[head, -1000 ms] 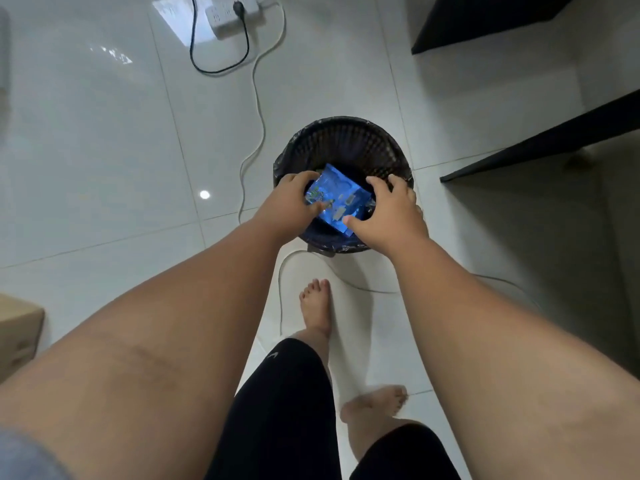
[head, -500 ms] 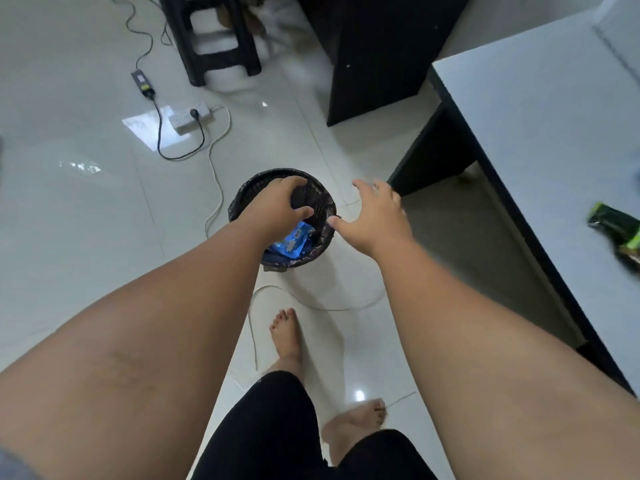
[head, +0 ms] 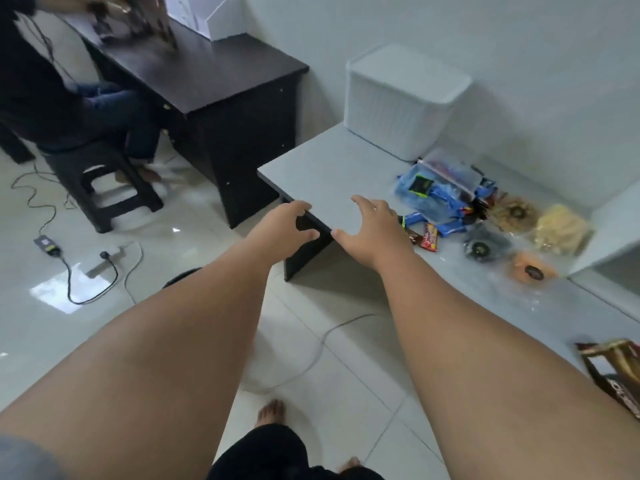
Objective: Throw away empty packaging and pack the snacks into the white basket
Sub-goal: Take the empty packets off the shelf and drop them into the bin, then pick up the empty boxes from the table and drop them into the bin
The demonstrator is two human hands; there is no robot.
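Far left, upper corner: seated person in dark clothes (head: pixel 41 81) on a black stool (head: pixel 104 188); on the tiles below, a black power adapter (head: pixel 46 244) with its cable, and a white power strip (head: pixel 105 263) with one plug in it; dark desk (head: pixel 221 88) beside the stool, white boxes (head: pixel 214 19) on its far end; dark curved rim (head: pixel 180 279) on the floor, mostly hidden behind the left forearm; left hand (head: pixel 282 226), empty, fingers loosely curved and apart from the thumb, held before the near corner of the grey table (head: pixel 322 171); right hand (head: pixel 374 230), empty, fingers spread and relaxed, over the table's near edge, contact not discernible; white basket (head: pixel 401 98), ribbed sides, at the table's far end against the wall; snacks loose on the table between basket and right hand: blue packets (head: pixel 433 195) heaped under a clear zip bag (head: pixel 453 173); red bar (head: pixel 430 237) just beside the right hand; dark round pack (head: pixel 483 245); brown round pack (head: pixel 512 211); yellow pack (head: pixel 561 230); orange pack (head: pixel 531 268); far right, brown packaging (head: pixel 616 372) near the table's front edge, partly cut off by the frame; whole view blurred
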